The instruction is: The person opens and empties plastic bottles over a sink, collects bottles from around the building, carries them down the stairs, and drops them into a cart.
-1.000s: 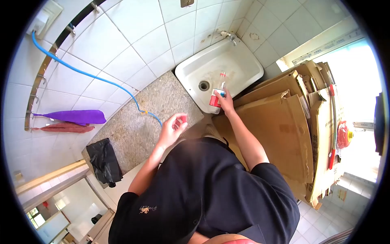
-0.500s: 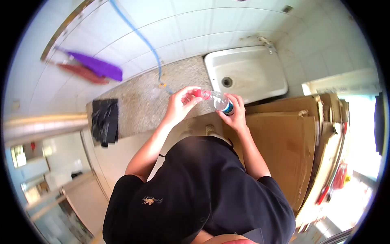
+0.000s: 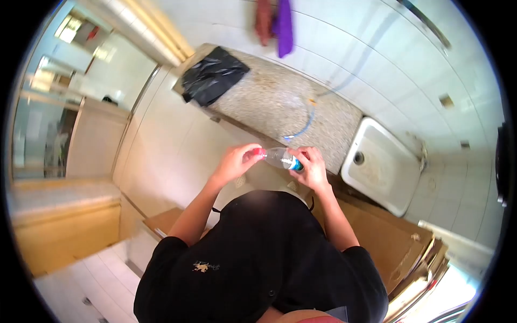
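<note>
A clear plastic bottle [image 3: 277, 157] lies nearly level in front of my body, held between both hands. My left hand [image 3: 235, 163] has its fingers closed around the red cap [image 3: 259, 153] at the bottle's neck. Around the lower body, by the blue label [image 3: 295, 163], my right hand [image 3: 312, 168] is wrapped. Part of the label and the bottle's base are hidden by those fingers. I cannot tell whether the cap is tight or loose.
Ahead is a speckled stone counter [image 3: 269, 91] with a black plastic bag [image 3: 214, 75] and a blue hose [image 3: 308, 123]. A white sink [image 3: 353, 175] stands to the right, above flattened cardboard [image 3: 377, 231]. Purple [image 3: 284, 29] and reddish cloths [image 3: 263, 21] hang on the wall. A doorway opens left.
My view has turned left, so the sink and cardboard sit farther right and more of the doorway side shows. Both hands still hold the bottle, now nearer level.
</note>
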A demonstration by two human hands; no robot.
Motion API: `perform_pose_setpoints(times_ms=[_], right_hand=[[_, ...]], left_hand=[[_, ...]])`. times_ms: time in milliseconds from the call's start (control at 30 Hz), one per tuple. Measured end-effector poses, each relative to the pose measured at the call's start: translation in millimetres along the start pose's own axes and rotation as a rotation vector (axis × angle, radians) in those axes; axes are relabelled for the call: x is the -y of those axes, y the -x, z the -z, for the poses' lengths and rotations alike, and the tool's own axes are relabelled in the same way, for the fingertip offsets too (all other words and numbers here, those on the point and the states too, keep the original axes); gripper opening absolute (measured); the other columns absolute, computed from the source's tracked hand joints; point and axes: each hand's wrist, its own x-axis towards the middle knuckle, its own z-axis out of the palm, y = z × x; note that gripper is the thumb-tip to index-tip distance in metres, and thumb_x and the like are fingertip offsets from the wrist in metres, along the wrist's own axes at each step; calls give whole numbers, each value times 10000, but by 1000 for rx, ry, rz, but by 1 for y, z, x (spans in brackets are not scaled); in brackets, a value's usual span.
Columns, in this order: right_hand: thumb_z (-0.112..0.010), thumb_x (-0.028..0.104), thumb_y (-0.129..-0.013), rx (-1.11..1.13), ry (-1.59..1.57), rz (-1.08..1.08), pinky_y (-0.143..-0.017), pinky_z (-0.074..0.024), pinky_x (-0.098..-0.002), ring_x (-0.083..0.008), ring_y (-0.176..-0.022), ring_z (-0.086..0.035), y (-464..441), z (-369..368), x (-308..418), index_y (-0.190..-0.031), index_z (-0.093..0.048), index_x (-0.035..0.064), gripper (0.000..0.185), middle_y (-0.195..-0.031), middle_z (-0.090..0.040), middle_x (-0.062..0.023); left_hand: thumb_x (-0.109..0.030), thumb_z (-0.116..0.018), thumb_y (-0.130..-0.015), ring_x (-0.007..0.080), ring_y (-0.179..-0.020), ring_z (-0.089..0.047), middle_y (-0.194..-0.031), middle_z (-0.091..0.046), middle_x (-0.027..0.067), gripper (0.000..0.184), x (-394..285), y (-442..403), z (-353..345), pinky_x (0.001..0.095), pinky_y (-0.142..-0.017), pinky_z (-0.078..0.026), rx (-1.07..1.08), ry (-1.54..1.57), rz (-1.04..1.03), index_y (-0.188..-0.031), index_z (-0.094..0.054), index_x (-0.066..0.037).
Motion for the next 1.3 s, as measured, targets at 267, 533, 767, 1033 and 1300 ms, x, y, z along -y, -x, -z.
perform_pose_setpoints(times_ms=[267, 533, 767, 1033, 1300], right_hand=[[-897, 177, -683, 269, 20, 386, -930, -529, -427, -273, -1081, -622, -121, -166, 145, -1334, -703, 276, 687, -1174, -637, -43], [-923, 282, -748, 911, -485, 416, -942, -554, -461, -353, -1077, -672, -248, -315, 315, -1368, -693, 168, 670, -1096, -686, -143], [-930, 231, -720, 726, -290, 642, -971, -557, -455, -358, -1112, -683, -336, -431, 378, -1338, -706, 156, 662, -1187, -706, -139], [-924, 231, -720, 1027, -588, 695, -970, -566, -452, -357, -1119, -677, -531, -554, 437, -1374, -681, 159, 701, -1202, -701, -137], [-944, 248, -732, 765, -539, 639, -975, -570, -443, -355, -1131, -684, -686, -607, 471, -1366, -683, 133, 695, -1226, -714, -151]], left_hand=[[-164, -713, -1043, 113, -796, -718, -922, -761, 64, 239, 126, 168, 129, 286, -765, -601, -339, 438, 508, -1183, -718, 29], [-74, -778, -964, 223, -951, -739, -1023, -755, 105, 240, 194, 308, 277, 358, -923, -591, -663, 66, 177, -1190, -705, -39], [-175, -791, -974, 216, -895, -711, -975, -738, 80, 285, 269, 319, 368, 344, -842, -576, -727, 264, 533, -1217, -694, -61], [-143, -794, -967, 179, -820, -667, -957, -735, 78, 289, 344, 275, 518, 329, -791, -564, -897, -24, 437, -1221, -689, -53], [-99, -800, -950, 194, -770, -656, -979, -723, 105, 325, 395, 176, 704, 325, -749, -562, -921, -94, 298, -1240, -674, -28]])
